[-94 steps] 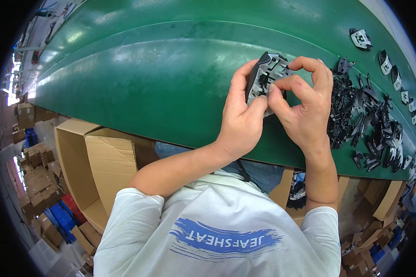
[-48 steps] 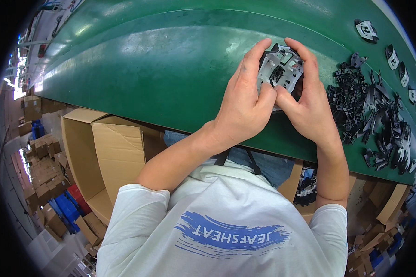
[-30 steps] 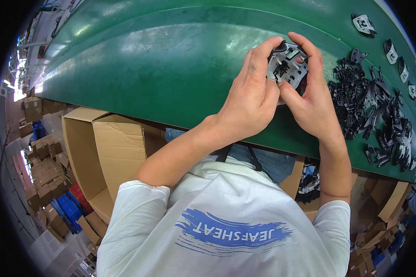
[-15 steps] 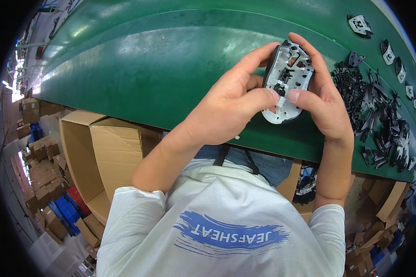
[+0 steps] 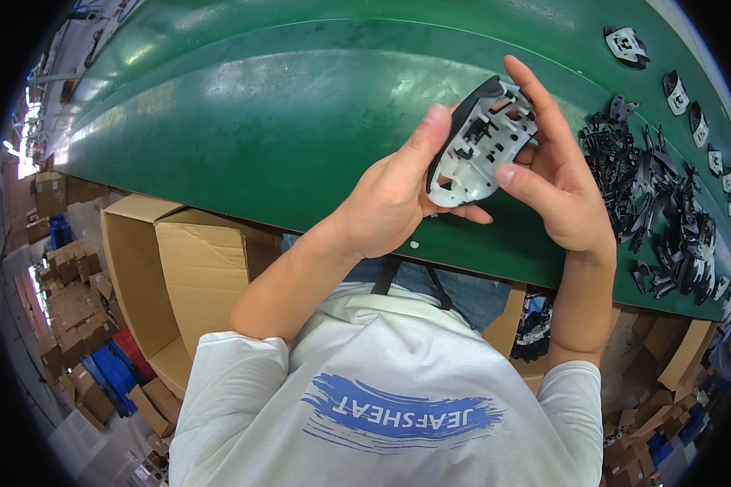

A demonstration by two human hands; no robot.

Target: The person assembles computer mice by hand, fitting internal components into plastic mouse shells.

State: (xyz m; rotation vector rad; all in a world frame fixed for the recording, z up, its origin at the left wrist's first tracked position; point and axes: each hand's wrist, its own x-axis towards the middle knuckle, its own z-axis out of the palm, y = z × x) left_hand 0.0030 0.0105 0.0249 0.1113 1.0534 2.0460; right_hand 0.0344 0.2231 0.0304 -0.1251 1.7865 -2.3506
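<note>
A computer mouse shell (image 5: 481, 150), pale inside with black clips and a black outer side, is held tilted above the green bench, its hollow inside facing up. My left hand (image 5: 388, 193) grips its left side and near end; the thumb stands along the black side and the fingers pass underneath. My right hand (image 5: 570, 191) holds the right side, its thumb at the near right edge and its index finger stretched along the far end. The right hand's other fingers are partly hidden behind the shell.
On the green workbench (image 5: 244, 122), a heap of small black plastic parts (image 5: 650, 195) lies right of my right hand. Several similar shells (image 5: 676, 93) stand in a row at the far right. An open cardboard box (image 5: 199, 264) is below the bench's front edge on the left.
The mouse shell has turned clockwise, its near end swinging to the left. My left thumb has moved off its inside to the black side, and my left fingers now reach under it.
</note>
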